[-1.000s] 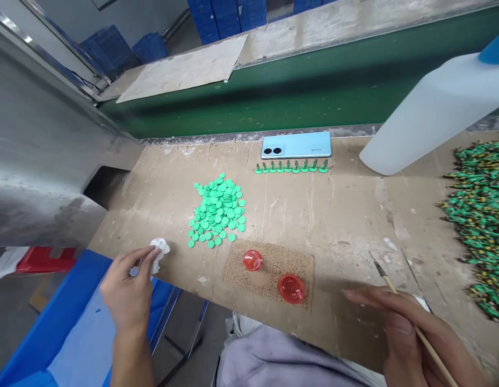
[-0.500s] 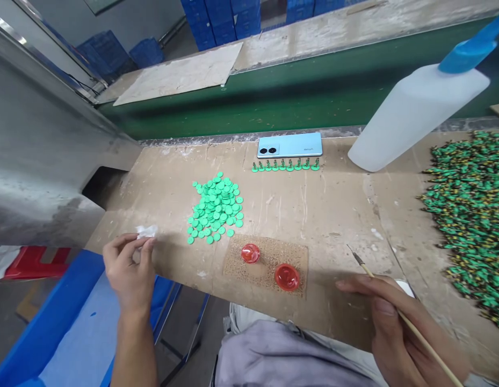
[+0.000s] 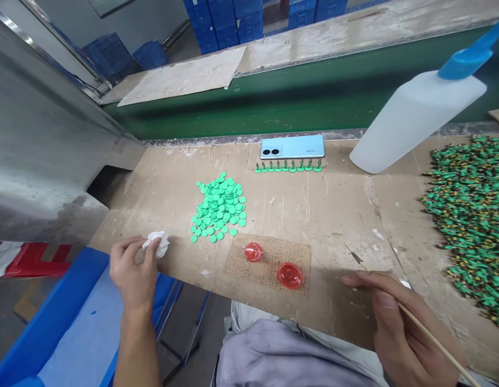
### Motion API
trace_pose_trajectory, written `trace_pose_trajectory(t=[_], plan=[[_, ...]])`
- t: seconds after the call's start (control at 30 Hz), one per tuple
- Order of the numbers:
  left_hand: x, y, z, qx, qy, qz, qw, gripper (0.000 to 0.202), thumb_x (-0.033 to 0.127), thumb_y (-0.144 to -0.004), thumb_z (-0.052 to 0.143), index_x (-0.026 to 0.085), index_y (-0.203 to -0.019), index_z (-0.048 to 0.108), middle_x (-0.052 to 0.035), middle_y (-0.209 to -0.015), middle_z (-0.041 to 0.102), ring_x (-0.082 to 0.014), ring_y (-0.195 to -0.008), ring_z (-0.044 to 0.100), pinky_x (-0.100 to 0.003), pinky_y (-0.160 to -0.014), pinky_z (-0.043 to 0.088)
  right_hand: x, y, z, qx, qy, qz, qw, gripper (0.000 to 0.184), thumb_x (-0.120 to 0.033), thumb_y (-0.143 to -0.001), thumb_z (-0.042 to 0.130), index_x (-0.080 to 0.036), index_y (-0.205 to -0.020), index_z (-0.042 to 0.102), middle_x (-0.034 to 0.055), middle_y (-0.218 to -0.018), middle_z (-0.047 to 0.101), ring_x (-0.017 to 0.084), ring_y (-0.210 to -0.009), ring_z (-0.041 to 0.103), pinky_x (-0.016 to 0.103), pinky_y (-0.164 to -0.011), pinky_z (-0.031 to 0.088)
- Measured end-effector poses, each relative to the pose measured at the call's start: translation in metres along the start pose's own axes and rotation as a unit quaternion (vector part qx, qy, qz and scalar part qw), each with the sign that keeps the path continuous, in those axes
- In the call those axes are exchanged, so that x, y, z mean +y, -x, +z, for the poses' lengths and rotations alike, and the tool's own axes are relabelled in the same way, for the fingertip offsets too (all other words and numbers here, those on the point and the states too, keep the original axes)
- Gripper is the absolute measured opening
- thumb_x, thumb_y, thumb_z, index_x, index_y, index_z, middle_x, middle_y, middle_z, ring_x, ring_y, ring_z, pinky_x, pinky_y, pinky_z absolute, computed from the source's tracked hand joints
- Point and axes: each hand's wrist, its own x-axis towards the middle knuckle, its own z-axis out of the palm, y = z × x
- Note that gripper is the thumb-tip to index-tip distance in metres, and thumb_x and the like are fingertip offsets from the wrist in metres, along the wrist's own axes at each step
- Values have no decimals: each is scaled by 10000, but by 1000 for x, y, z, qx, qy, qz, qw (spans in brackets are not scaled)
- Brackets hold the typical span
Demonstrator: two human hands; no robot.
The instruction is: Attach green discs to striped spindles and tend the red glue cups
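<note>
At the left edge of the bench, my left hand (image 3: pixel 132 269) pinches a crumpled white tissue (image 3: pixel 157 244) between thumb and fingers. My right hand (image 3: pixel 406 322) grips a thin paintbrush (image 3: pixel 418 324) with a pale wooden handle; its dark fine tip points up and left over the bench. Between the hands lies a speckled brown pad (image 3: pixel 237 263) bearing two small red dishes, one (image 3: pixel 253 252) further back and one (image 3: pixel 289 276) nearer me, with glossy contents. Beyond the pad is a heap of green round discs (image 3: pixel 219 207).
A row of small figures on green bases (image 3: pixel 289 166) stands before a light blue phone (image 3: pixel 293 146). Behind on the right, a white squeeze bottle (image 3: pixel 418 118) with blue nozzle leans. Many green, black and yellow pieces (image 3: pixel 470 215) are heaped at right. A metal housing (image 3: pixel 43 140) borders the left.
My left hand has lifted slightly with the tissue, which now shows more fully in the fingers. The right hand with the brush has barely moved. The view has shifted slightly.
</note>
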Motion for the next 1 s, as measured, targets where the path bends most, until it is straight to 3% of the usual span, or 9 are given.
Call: trace_pose_trajectory(t=[0.1, 0.27, 0.33, 0.5, 0.63, 0.7, 0.8, 0.9, 1.0], plan=[[2, -1, -1, -5, 7, 15, 1000, 363, 557, -929, 695, 208, -838, 733, -119, -1288, 686, -364, -1277, 624, -520, -1089, 514, 0, 0, 0, 4, 2, 9, 1000, 224, -214, -1057, 549, -248, -1178, 735, 40, -1032, 766, 205, -1004, 712, 328, -842, 572], [0, 7, 2, -47, 13, -51, 998, 275, 447, -947, 659, 223, -1053, 778, -67, -1028, 796, -249, -862, 741, -372, -797, 566, 0, 0, -1, 6, 10, 9, 1000, 213, -223, -1056, 552, -250, -1161, 735, 28, -1025, 776, 200, -975, 719, 333, -867, 572], [0, 9, 3, -31, 3, -55, 998, 288, 452, -960, 648, 219, -1063, 784, -74, -985, 796, -247, -835, 732, -357, -756, 547, 1, -1, -2, 6, 12, 3, 1000, 216, -217, -1058, 546, -249, -1161, 733, 24, -1024, 777, 193, -988, 718, 322, -885, 568], [-2, 7, 3, -24, -6, -24, 999, 336, 513, -939, 672, 200, -906, 791, -100, -949, 711, -297, -983, 688, -433, -923, 543, -3, -3, -2, 3, 23, 3, 1000, 220, -211, -1067, 528, -256, -1150, 727, 13, -1016, 772, 172, -993, 714, 287, -901, 561], [3, 4, 2, -28, -1, -9, 1000, 365, 480, -960, 654, 199, -1159, 773, -133, -1191, 689, -309, -1162, 655, -454, -1044, 520, -11, -5, -1, 3, 25, 15, 1000, 232, -208, -1067, 516, -263, -1143, 729, 22, -1013, 769, 193, -982, 727, 313, -879, 580], [14, 6, 0, -23, 15, -16, 1000, 372, 456, -967, 661, 207, -1230, 745, -126, -1255, 694, -309, -1226, 643, -455, -1084, 506, -12, -5, 0, 6, 23, 13, 1000, 234, -202, -1062, 521, -262, -1148, 729, 28, -1012, 770, 205, -979, 734, 327, -872, 593], [44, 14, -7, -24, 83, -14, 996, 255, 403, -1025, 610, 218, -1105, 768, -85, -1179, 742, -268, -1162, 685, -427, -1047, 535, -9, -5, -1, 8, 30, 0, 1000, 227, -213, -1061, 526, -264, -1136, 733, 26, -993, 775, 206, -950, 742, 322, -834, 602], [78, 27, -13, -59, 126, 56, 989, 167, 311, -1030, 626, 245, -1018, 779, -58, -1131, 751, -260, -1167, 678, -451, -1086, 511, -5, -5, -2, 7, 39, -6, 999, 219, -250, -1063, 527, -268, -1120, 737, 20, -983, 782, 208, -923, 755, 327, -826, 606], [105, 37, -15, -83, 158, 84, 980, 133, 250, -1011, 664, 276, -1102, 758, -47, -1179, 726, -252, -1206, 649, -448, -1108, 493, -5, -5, -2, 12, 39, 1, 999, 212, -283, -1057, 541, -274, -1110, 745, 23, -948, 785, 234, -914, 769, 356, -824, 611]])
